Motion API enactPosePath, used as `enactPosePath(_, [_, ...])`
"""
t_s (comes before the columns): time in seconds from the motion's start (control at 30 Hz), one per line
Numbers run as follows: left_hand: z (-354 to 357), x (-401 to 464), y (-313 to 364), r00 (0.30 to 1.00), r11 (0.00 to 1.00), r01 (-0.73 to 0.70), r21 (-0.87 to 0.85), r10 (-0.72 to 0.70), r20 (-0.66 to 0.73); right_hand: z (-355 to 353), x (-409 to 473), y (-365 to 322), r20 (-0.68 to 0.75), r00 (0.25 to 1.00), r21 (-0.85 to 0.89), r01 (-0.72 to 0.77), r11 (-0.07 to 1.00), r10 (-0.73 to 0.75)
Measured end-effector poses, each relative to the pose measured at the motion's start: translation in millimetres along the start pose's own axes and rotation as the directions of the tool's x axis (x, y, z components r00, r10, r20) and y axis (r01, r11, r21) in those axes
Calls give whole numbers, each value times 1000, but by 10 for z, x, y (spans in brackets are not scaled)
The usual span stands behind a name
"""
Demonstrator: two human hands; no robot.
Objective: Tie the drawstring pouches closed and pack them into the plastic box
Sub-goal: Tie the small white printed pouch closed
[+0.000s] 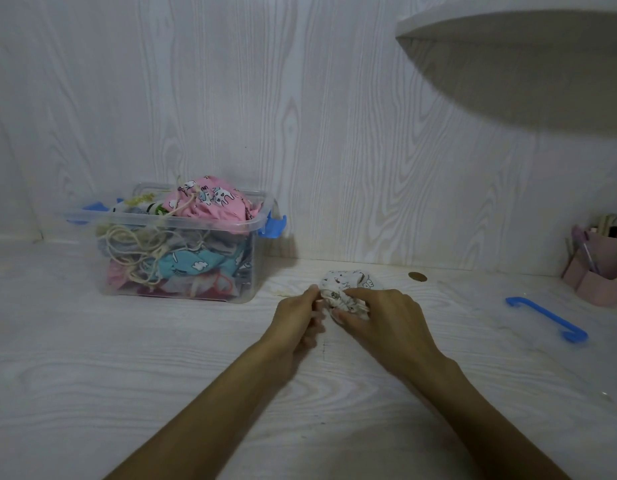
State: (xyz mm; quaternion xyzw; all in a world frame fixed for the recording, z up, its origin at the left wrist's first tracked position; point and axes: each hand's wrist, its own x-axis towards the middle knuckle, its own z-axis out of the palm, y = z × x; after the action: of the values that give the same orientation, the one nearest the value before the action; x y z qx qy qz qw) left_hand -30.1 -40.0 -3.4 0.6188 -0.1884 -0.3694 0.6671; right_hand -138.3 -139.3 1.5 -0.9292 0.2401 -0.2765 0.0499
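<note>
One white printed drawstring pouch lies bunched on the table at frame centre, its long axis unclear. The left hand pinches its left edge; the right hand grips its body. One clear plastic box, centre-left, holds several pouches, a pink one topmost.

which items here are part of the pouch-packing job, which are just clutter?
In the job:
white printed pouch, held in the grip of left hand and right hand
clear plastic box, heaped with pouches
pink pouch on top

Lying about:
blue handle
pink pen holder
coin
</note>
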Motion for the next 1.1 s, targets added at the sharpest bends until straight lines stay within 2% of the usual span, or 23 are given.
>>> enactPosePath(0.07, [18,-58,2,997,996,-47,-69,43,-60,1,4,-27,-11,1000,31,-1,1000,2])
enactPosePath(0.2, [32,-105,12,990,978,-126,-165,115,-79,-6,12,-26,-11,1000,26,3,1000,-2])
enactPosePath(0.3, [72,-111,31,973,958,-228,-171,217,-81,-12,1,-19,16,1000,49,18,999,-19])
enactPosePath(0.37, [91,-126,55,962,954,-272,-126,266,-59,32,-7,14,81,996,165,24,986,-38])
enactPosePath(0.5, [-9,-67,48,983,983,-181,-34,181,-2,94,-33,154,259,965,446,-82,891,-41])
enactPosePath(0.6, [-138,-4,71,988,987,-150,57,151,-23,19,-35,250,256,966,547,-170,820,29])
enactPosePath(0.67, [-174,-3,101,990,990,-140,-18,140,29,-10,-22,292,197,978,579,-169,798,65])
enactPosePath(0.77, [-150,-13,167,979,958,-109,-264,150,141,-37,-12,262,199,977,654,-192,732,79])
enactPosePath(0.8, [-154,-1,182,975,962,-124,-242,163,150,-42,-14,245,219,973,654,-201,729,71])
enactPosePath(0.87, [-199,44,204,969,983,-181,-12,180,171,-30,-17,248,257,964,633,-215,744,60])
enactPosePath(0.93, [-218,44,206,967,959,-209,190,175,183,-27,-20,265,303,951,600,-239,764,61])
enactPosePath(1.1, [-127,9,71,935,913,-329,239,280,217,-125,-27,260,420,908,531,-250,810,6])
